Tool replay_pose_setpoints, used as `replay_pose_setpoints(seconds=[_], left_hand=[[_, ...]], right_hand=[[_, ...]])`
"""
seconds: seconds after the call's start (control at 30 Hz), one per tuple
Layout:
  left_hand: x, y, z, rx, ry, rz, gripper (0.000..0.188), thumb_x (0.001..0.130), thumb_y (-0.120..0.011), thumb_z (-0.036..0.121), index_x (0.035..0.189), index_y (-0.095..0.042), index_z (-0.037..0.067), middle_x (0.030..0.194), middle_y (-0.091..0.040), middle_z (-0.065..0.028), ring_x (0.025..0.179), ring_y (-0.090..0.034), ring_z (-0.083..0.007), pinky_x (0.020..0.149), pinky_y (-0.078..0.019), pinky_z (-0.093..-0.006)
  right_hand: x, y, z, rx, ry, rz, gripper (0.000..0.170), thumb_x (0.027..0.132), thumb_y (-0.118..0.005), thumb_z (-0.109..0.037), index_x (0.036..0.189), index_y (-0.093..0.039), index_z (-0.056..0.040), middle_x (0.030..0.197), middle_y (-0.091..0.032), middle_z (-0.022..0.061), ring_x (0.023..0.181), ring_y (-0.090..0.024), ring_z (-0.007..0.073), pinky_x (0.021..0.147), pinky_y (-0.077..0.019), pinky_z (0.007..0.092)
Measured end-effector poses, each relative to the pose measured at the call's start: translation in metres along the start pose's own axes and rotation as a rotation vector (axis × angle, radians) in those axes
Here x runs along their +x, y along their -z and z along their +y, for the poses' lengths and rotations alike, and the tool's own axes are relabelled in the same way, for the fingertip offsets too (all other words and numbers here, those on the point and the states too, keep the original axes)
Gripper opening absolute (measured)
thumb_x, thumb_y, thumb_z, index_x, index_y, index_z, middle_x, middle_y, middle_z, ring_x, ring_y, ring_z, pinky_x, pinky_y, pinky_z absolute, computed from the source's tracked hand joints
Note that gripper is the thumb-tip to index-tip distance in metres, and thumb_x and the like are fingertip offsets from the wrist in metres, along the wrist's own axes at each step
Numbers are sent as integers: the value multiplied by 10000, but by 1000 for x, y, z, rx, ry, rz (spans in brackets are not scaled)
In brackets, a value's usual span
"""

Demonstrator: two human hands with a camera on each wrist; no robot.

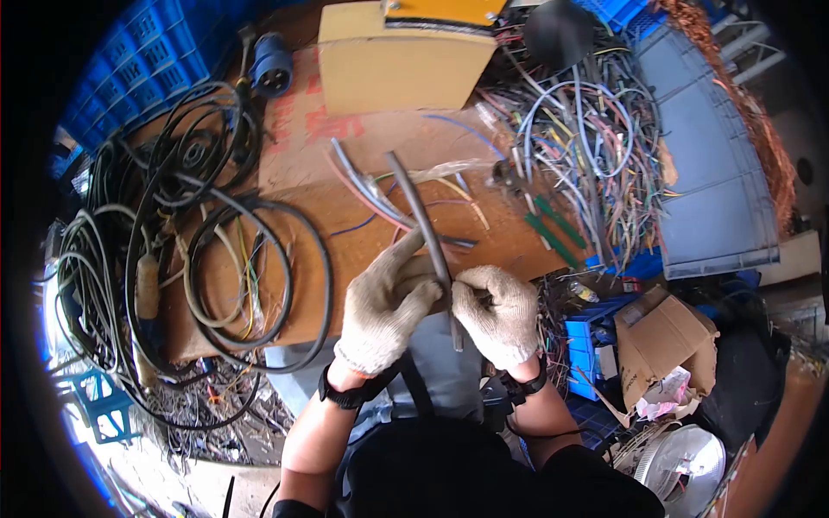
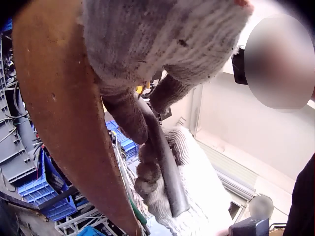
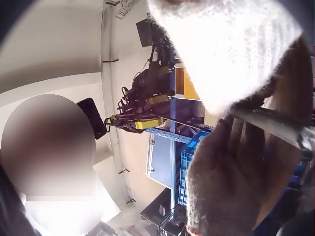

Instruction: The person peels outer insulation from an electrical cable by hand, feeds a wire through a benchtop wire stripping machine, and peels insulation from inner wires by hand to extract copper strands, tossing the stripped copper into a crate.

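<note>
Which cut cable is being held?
The thick dark-grey cable, gripped by the left hand and right hand; the other cut pieces nearby lie on the table.

Coiled dark cable [image 1: 327, 281] lies at nine o'clock on a wooden workbench [image 1: 509, 246], loose wires [image 1: 360, 179] towards twelve, two green strips [image 1: 561, 220] at three.

Beyond the fingers [image 1: 394, 257] stands a beige box [image 1: 401, 73], with a blue crate [image 1: 151, 65] farther left and a cardboard box [image 1: 663, 332] to their right.
</note>
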State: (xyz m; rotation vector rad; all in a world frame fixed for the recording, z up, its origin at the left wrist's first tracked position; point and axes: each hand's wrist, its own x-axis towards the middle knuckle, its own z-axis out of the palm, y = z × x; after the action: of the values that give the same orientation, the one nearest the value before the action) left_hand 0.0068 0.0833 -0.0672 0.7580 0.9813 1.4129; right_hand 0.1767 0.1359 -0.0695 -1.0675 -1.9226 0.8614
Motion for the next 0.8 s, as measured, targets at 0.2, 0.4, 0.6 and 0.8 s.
replay_pose_setpoints(seconds=[0.2, 0.4, 0.6, 0.8], left_hand=[[-4, 0, -12, 16, -73, 66, 486, 935, -638, -24, 1395, -487, -61, 1189, -679, -155, 1034, -680, -182, 888, -573, -313], [-3, 17, -21, -18, -59, -16, 290, 948, -725, 237, 1017, -553, 14, 974, -690, -147, 858, -697, -213, 782, -581, -342], [-2, 45, -34, -843, -53, -327, 729, 891, -505, 764, 844, -553, 38, 748, -576, -165, 717, -652, -390, 658, -547, -468], [-4, 50, -35, -886, -117, -473, 891, 829, -431, 875, 831, -618, 3, 790, -619, -226, 718, -651, -398, 659, -531, -461]], right_hand=[[4, 32, 4, 117, -88, 161, 56, 900, -726, -53, 924, -710, -5, 743, -681, 21, 644, -611, 62, 556, -484, 240], [9, 54, -5, -53, -51, 183, 37, 897, -707, -21, 912, -706, 13, 778, -665, 37, 650, -593, 76, 593, -480, 248], [-1, 43, 9, 52, -81, 200, 23, 878, -703, 5, 897, -696, -6, 802, -645, 6, 684, -552, 71, 617, -451, 245], [-1, 43, 16, 18, -60, 170, 60, 891, -730, -50, 918, -695, -9, 802, -640, -4, 697, -535, 65, 639, -438, 242]])
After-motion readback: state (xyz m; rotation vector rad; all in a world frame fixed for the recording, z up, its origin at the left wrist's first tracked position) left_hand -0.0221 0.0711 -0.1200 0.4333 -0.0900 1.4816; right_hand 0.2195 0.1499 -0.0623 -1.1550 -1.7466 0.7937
